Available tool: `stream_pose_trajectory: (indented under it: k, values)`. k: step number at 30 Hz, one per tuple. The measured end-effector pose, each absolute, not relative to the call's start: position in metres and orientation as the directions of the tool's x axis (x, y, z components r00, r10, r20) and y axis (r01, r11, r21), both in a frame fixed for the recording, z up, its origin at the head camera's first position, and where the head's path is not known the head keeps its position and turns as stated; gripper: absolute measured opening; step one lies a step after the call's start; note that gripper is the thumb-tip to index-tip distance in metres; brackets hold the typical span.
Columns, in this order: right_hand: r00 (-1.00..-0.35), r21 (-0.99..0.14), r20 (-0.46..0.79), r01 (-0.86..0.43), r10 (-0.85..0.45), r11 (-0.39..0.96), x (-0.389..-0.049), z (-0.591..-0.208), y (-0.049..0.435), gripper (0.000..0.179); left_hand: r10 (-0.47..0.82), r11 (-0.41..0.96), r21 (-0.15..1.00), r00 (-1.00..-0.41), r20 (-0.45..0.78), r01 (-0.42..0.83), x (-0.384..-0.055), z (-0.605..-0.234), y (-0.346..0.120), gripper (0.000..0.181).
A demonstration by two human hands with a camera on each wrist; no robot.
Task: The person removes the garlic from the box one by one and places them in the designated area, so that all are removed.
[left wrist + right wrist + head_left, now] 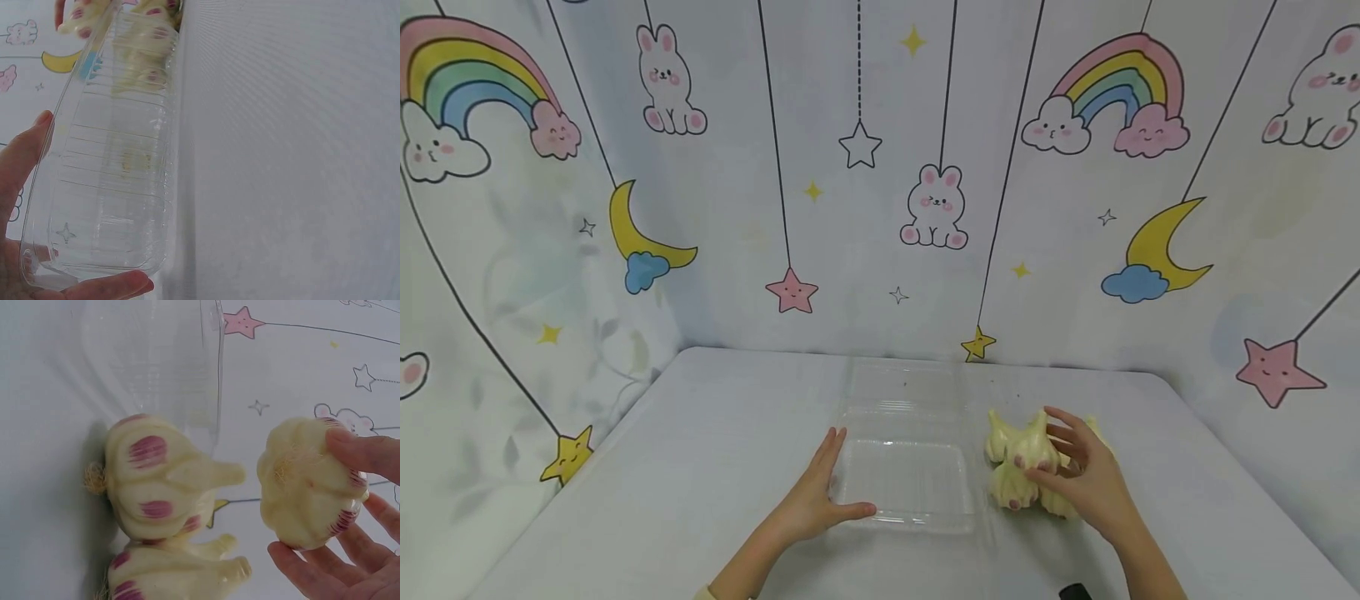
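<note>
My right hand (1093, 483) holds a cream garlic bulb (303, 487) between thumb and fingertips, its root end facing the right wrist camera. Below and around it, several more garlic bulbs (1013, 489) with purple patches and stringy roots stand on the table. Beside them lies a clear plastic box (917, 528), its lid (904, 385) folded back toward the far edge. At the box's left end is my left hand (808, 504), thumb along the near side and straight fingers against the left side. Nothing shows inside the box.
The white table (722, 442) meets a printed cloth backdrop (850, 233) with rabbits, stars and rainbows at its far edge and sides. A small black object (1075, 592) pokes in at the bottom, near the right forearm.
</note>
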State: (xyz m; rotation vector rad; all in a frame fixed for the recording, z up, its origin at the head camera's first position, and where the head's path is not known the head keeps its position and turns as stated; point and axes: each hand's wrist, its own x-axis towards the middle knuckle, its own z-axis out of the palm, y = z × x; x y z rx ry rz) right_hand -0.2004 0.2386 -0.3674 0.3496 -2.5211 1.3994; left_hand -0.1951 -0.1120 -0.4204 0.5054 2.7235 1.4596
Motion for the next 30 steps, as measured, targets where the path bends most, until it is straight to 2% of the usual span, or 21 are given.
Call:
stream_pose_trajectory:
  k: [19, 30]
  values:
    - [-0.945, -0.741, 0.323, -0.290, -0.057, 0.606, -0.204, -0.363, 0.282, 0.080, 0.280, 0.514, 0.818, -0.952, 0.126, 0.259, -0.194, -0.418, -0.112, 0.108]
    - [-0.948, -0.742, 0.315, -0.279, -0.051, 0.609, -0.207, -0.367, 0.308, 0.082, 0.264, 0.529, 0.814, -0.958, 0.112, 0.241, -0.194, -0.416, -0.112, 0.108]
